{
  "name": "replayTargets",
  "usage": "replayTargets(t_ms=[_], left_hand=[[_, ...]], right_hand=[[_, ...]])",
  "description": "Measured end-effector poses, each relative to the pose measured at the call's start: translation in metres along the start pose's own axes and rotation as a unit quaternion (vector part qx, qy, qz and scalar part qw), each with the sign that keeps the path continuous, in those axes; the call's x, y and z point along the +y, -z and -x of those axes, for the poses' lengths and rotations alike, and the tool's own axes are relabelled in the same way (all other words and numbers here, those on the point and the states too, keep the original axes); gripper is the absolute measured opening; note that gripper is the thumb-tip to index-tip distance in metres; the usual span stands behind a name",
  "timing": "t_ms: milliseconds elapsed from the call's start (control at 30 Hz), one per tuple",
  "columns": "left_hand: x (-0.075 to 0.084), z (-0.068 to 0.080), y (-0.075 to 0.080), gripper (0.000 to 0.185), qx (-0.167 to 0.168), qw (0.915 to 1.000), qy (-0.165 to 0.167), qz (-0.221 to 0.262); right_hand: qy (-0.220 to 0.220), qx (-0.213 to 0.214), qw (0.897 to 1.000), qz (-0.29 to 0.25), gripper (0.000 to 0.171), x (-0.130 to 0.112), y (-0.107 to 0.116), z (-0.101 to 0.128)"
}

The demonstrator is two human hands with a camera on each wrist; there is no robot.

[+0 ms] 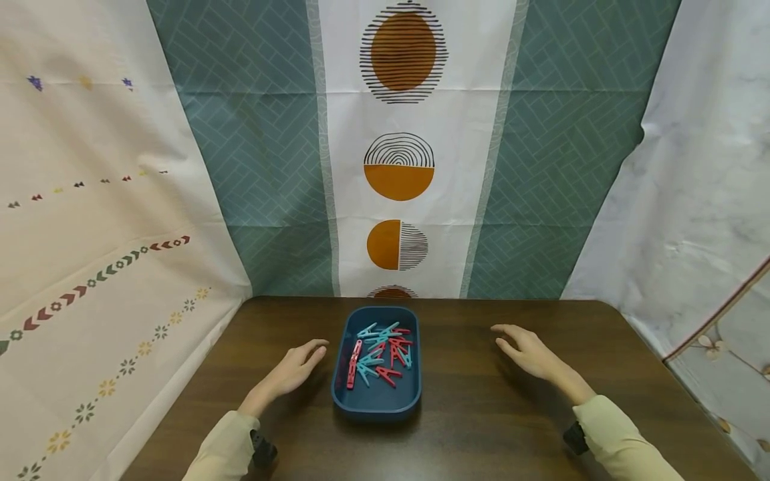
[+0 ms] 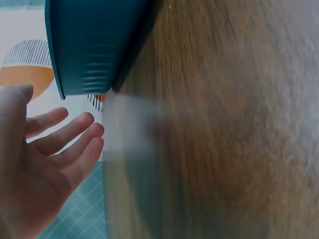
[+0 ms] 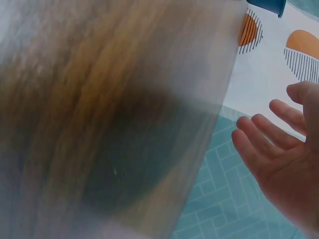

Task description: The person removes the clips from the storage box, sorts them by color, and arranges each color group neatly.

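Observation:
A dark blue rectangular tray (image 1: 375, 406) stands near the middle of the table, with several red and light blue clothespins (image 1: 385, 371) lying loose in it. One red clothespin (image 1: 353, 364) leans along the tray's left side. My left hand (image 1: 295, 367) is just left of the tray, apart from it, fingers loosely bent and holding nothing. In the left wrist view the tray's ribbed outer wall (image 2: 89, 50) rises beyond the fingers of that hand. Farther off, to the right of the tray, my right hand (image 1: 529, 353) hovers over the table with relaxed fingers and nothing in them.
The dark brown wooden table (image 1: 469, 427) has rounded far corners. Behind it hangs a green and white cloth (image 1: 397, 120) with orange circles. A cream patterned cloth (image 1: 120, 234) borders the left side, and a pale marbled cloth (image 1: 692, 200) the right.

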State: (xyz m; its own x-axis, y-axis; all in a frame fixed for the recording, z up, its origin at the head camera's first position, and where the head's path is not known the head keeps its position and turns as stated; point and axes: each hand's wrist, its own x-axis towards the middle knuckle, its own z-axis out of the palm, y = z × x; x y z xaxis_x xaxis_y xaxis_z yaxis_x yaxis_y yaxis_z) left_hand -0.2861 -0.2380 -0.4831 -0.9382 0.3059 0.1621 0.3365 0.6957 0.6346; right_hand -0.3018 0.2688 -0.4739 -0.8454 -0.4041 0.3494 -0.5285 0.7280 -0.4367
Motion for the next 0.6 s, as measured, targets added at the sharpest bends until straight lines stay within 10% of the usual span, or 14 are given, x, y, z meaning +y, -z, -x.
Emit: replayTargets(t_ms=[600], left_hand=[[0.004, 0.003, -0.004, 0.043, -0.054, 0.9876, 0.031, 0.144]], right_hand=[[0.005, -0.046, 0.997, -0.058, 0.033, -0.014, -0.018, -0.014]])
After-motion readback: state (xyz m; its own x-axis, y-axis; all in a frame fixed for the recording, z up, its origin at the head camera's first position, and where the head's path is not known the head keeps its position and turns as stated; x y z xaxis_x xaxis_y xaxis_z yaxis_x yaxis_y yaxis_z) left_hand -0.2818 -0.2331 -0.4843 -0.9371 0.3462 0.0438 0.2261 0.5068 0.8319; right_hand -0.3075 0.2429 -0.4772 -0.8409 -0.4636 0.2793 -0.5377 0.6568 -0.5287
